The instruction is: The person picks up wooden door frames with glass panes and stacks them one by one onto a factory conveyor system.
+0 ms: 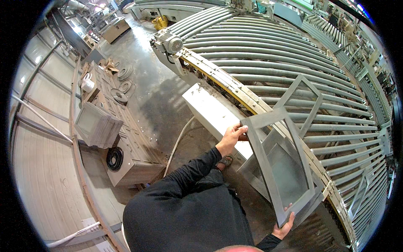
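A grey rectangular frame (265, 170) with an open middle is tilted in front of me at the conveyor's near side. My left hand (228, 140) grips its upper left corner, thumb on the face. At the bottom end, my right hand (285, 227) is closed round the lower edge, and its fingertips show through the opening. Behind it, partly hidden, stand more grey panels (248, 171); one shows through the opening. Just beyond, another grey open frame (311, 116) lies on the rollers.
A wide roller conveyor (268, 64) with a yellow-edged rail and a motor (171, 43) curves along the right. A white box-like housing (210, 107) is beside it. On the left are stacked panels (98, 126), a black coil (114, 158) and a floor hose (178, 143).
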Demonstrator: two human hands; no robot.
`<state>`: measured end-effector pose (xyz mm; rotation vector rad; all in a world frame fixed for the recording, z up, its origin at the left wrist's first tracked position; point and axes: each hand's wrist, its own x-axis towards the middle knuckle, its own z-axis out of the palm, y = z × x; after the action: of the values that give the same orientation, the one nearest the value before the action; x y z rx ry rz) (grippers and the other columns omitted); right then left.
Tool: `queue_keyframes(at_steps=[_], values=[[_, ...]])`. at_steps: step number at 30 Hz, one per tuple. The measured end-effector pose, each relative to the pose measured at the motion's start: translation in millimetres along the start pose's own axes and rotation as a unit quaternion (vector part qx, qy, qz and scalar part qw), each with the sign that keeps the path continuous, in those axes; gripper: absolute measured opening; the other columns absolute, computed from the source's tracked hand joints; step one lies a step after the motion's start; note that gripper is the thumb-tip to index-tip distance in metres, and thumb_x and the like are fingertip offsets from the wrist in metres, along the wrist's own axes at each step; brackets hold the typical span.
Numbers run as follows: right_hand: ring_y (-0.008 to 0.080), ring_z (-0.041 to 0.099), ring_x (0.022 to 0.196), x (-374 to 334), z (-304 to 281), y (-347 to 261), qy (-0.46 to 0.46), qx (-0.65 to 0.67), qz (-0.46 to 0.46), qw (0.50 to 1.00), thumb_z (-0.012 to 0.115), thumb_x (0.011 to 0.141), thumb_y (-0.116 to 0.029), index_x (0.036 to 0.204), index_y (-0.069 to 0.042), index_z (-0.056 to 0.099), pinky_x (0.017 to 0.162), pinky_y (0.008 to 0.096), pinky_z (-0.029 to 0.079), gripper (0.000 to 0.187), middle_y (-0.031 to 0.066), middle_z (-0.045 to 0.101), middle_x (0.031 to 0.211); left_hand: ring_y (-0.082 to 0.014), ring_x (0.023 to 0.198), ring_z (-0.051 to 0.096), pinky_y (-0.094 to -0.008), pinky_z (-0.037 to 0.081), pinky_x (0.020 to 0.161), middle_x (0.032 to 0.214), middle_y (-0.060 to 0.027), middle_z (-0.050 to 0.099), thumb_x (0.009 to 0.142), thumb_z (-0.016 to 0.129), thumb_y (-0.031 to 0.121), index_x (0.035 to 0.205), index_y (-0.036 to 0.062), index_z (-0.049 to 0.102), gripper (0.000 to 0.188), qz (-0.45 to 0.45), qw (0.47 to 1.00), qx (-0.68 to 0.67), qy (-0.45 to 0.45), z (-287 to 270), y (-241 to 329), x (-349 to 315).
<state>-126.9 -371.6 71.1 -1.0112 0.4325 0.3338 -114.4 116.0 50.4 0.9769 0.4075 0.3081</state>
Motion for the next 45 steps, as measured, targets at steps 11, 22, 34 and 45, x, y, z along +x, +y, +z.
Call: queue_keyframes(at_steps=[11, 22, 34, 45], values=[[0.0293, 0.055, 0.128, 18, 105, 22, -0.085, -0.148, -0.141, 0.975, 0.073, 0.098, -0.018, 0.157, -0.009, 0.036, 0.11, 0.0465, 0.046, 0.07, 0.0114, 0.049, 0.155, -0.0362, 0.122, 0.066, -0.0503, 0.059, 0.102, 0.15, -0.0236, 0.052, 0.094, 0.075, 0.018, 0.161, 0.011, 0.026, 0.083, -0.052, 0.966, -0.206, -0.146, 109, 24, -48], [0.035, 0.058, 0.127, 66, 185, -100, -0.226, -0.361, -0.099, 0.9, 0.078, 0.085, -0.056, 0.155, -0.003, 0.037, 0.106, 0.0495, 0.05, 0.097, 0.0209, 0.054, 0.145, -0.0386, 0.1, 0.075, -0.0478, 0.065, 0.089, 0.14, -0.032, 0.057, 0.097, 0.065, 0.017, 0.153, -0.0025, 0.033, 0.068, -0.05, 0.948, -0.126, -0.289, 69, 112, 5], [0.0263, 0.071, 0.11, 107, 257, 7, -0.183, -0.041, -0.021, 0.982, 0.071, 0.097, -0.021, 0.155, -0.005, 0.037, 0.083, 0.0375, 0.064, 0.069, 0.0187, 0.061, 0.142, -0.0425, 0.149, 0.035, -0.062, 0.026, 0.125, 0.171, -0.0194, 0.016, 0.085, 0.057, 0.083, 0.165, 0.0192, 0.022, 0.108, -0.131, 0.84, -0.504, -0.151, 65, 37, -7], [0.0278, 0.058, 0.13, 217, 323, 5, -0.343, -0.163, -0.072, 0.922, 0.07, 0.094, -0.055, 0.152, -0.003, 0.043, 0.102, 0.0433, 0.054, 0.083, 0.0163, 0.058, 0.143, -0.0435, 0.125, 0.063, -0.0608, 0.044, 0.113, 0.151, -0.0307, 0.049, 0.084, 0.067, 0.015, 0.167, 0.0196, 0.01, 0.1, -0.116, 0.967, -0.151, -0.167, 29, 79, 135]])
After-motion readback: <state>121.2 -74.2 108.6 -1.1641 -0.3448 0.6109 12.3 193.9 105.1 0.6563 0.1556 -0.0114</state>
